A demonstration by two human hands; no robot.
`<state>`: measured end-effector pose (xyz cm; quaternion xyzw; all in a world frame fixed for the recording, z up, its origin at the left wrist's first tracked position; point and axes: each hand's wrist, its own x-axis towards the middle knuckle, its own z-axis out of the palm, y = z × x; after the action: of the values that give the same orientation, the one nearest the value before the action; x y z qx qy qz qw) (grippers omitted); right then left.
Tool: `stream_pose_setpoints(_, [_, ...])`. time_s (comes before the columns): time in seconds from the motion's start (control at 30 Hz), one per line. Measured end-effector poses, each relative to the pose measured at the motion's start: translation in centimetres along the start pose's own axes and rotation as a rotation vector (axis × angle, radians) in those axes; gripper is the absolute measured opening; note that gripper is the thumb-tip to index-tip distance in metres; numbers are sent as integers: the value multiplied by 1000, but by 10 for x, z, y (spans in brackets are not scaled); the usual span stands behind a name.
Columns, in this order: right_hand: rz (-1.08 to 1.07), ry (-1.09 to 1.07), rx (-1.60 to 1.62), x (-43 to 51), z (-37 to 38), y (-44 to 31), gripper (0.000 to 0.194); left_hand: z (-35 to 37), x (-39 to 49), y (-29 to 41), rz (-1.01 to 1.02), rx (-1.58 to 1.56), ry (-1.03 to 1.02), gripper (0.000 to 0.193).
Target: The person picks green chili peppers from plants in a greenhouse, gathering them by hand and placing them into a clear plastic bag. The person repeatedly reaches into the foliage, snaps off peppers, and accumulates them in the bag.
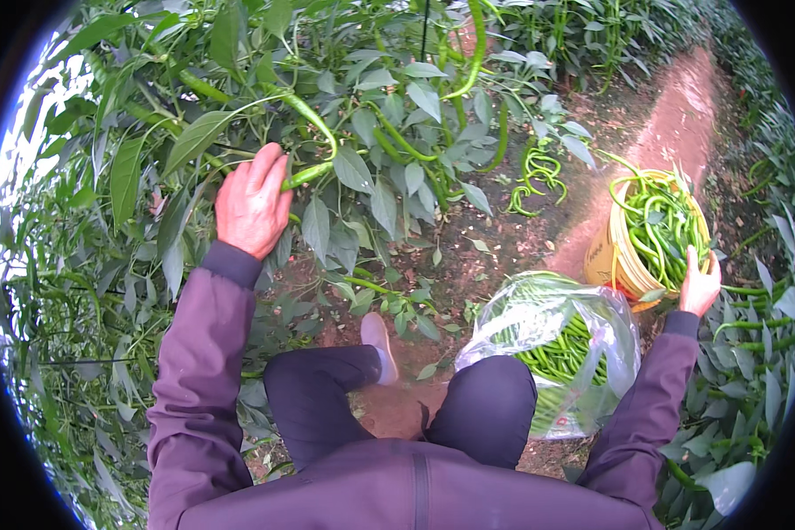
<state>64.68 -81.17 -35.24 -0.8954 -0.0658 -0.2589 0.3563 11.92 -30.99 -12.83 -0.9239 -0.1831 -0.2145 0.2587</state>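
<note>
My left hand (255, 199) reaches into a leafy pepper plant (351, 218), back of the hand up and fingers curled. A long green chili pepper (310, 174) meets its thumb side; the thumb and fingertips are hidden, so a grip on it cannot be made out. My right hand (701, 285) holds the near right rim of a yellow bucket (599, 255), thumb on the inner side. Green chili peppers (656, 218) heap up to the bucket's brim, with some leaves among them. Beside my right knee stands a clear plastic bag (609, 311) full of green chilies (563, 351).
Several loose green chilies (540, 172) lie on the soil beyond the plant. A bare dirt path (682, 106) runs off past the bucket. More pepper plants (735, 397) line the right side. My left shoe (377, 341) rests on the ground under low branches.
</note>
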Motion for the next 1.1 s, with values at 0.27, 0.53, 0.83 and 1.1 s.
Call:
stream_pose_setpoints(0.27, [-113, -205, 831, -38, 28, -211, 26, -3, 1, 0, 28, 18, 12, 46])
stream_pose_setpoints(0.53, [298, -823, 1115, 4, 159, -361, 36, -4, -2, -5, 17, 42, -31, 54])
stream_pose_setpoints(0.83, [-201, -1557, 956, -15, 249, -402, 41, 2, -5, -10, 38, 22, 2, 52])
stream_pose_setpoints(1.1, [-311, -1618, 1389, -44, 223, -436, 61, 2, -2, -9, 32, 27, 5, 47])
